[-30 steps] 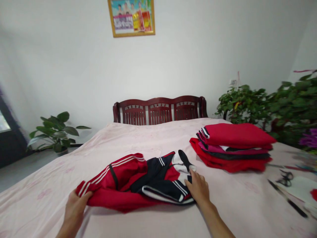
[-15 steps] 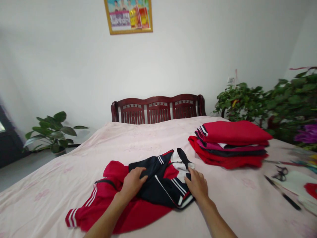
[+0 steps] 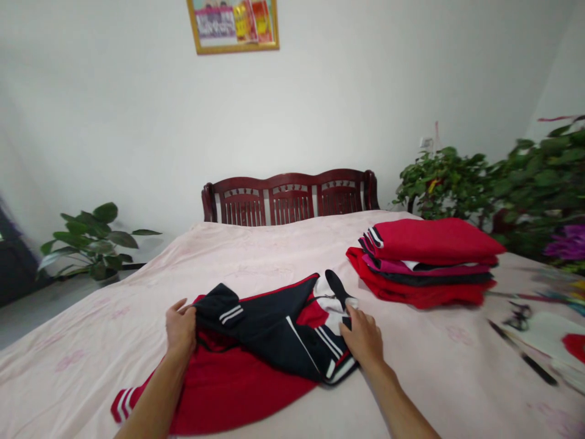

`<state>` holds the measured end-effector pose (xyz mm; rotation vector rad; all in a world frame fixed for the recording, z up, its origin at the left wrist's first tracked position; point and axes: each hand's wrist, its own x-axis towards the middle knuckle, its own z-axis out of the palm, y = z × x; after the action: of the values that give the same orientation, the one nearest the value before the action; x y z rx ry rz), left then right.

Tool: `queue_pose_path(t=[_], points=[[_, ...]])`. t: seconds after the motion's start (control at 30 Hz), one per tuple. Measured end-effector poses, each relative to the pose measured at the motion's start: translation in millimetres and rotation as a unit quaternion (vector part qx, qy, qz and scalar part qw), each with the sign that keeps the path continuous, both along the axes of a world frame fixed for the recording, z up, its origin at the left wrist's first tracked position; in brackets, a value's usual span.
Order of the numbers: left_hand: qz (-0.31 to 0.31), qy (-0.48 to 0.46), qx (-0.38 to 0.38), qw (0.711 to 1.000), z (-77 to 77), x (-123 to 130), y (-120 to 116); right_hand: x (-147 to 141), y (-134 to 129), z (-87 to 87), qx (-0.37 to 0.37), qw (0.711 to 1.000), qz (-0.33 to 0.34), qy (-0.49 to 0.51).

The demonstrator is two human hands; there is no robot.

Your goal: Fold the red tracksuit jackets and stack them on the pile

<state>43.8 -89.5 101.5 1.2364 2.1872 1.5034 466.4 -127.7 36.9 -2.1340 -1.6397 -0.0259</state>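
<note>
A red, navy and white jacket (image 3: pixel 274 323) with white stripes lies partly folded on the pink bedspread. At its left part, my left hand (image 3: pixel 181 326) is closed on the navy cloth and holds it slightly raised above the red body. My right hand (image 3: pixel 364 335) is at the jacket's right end, thumb and fingers pressed on the cloth below the white and black collar (image 3: pixel 336 289). A striped red cuff (image 3: pixel 123 403) sticks out past my left forearm. Part of the jacket's red side is hidden behind that forearm.
A stack of folded clothes (image 3: pixel 429 262) stands to the right of the jacket. Beyond it lie a knife (image 3: pixel 523 353), black-handled scissors (image 3: pixel 520 317) and papers. Potted plants (image 3: pixel 94 241) flank the bed, and a dark wooden bench back (image 3: pixel 290 198) stands behind it.
My left hand has moved left and taken hold of the navy cloth, spreading it leftward over the red part. My right hand stays at the collar end. The view has tilted slightly down.
</note>
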Motion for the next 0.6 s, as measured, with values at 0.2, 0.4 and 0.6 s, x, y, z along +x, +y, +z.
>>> queue_pose_path(t=[0.2, 0.4, 0.6], points=[[-0.013, 0.133, 0.168, 0.977, 9.6, 9.8, -33.5, -2.0, -1.0, 3.7, -0.005, 1.000, 0.001, -0.011], [-0.463, 0.192, -0.020, 0.865, -11.2, 118.2, -32.7, 0.2, -0.4, 3.0, -0.006, 1.000, 0.006, -0.011], [-0.527, 0.198, -0.061, 0.824, -8.6, 136.0, -41.6, 2.1, 0.2, 1.4, -0.008, 1.000, 0.009, -0.009]])
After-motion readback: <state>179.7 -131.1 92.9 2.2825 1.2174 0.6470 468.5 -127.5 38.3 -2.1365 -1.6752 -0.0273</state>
